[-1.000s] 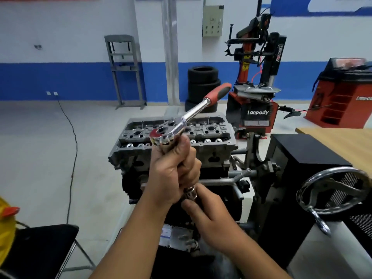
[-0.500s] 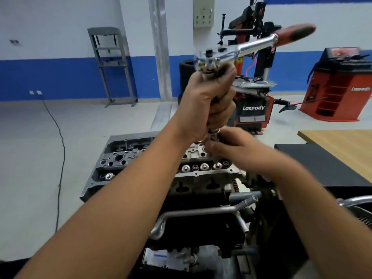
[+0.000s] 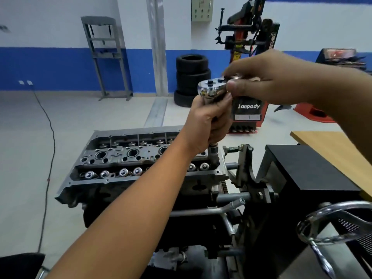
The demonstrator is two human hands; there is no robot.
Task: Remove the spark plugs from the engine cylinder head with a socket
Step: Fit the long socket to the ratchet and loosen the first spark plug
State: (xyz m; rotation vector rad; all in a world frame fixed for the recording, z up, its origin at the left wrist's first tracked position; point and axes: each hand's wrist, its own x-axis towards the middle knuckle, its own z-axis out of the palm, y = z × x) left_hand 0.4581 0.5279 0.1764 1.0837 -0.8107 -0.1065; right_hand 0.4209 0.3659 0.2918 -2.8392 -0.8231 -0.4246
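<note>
My left hand (image 3: 209, 121): fingers wrapped round the socket extension (image 3: 213, 153), upright over the right end of the cylinder head (image 3: 128, 158). My right hand (image 3: 267, 77): fingers and thumb pinching the ratchet (image 3: 211, 88) at its chrome head, above the left hand. Spark plugs: not visible; open wells along the cylinder head.

Glossy chrome ratchet (image 3: 212, 88); dull cast-metal cylinder head (image 3: 128, 156)

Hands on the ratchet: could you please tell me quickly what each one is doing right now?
Left hand: wrapped around the socket extension below the ratchet head.
Right hand: grips the ratchet at its head end.
</note>
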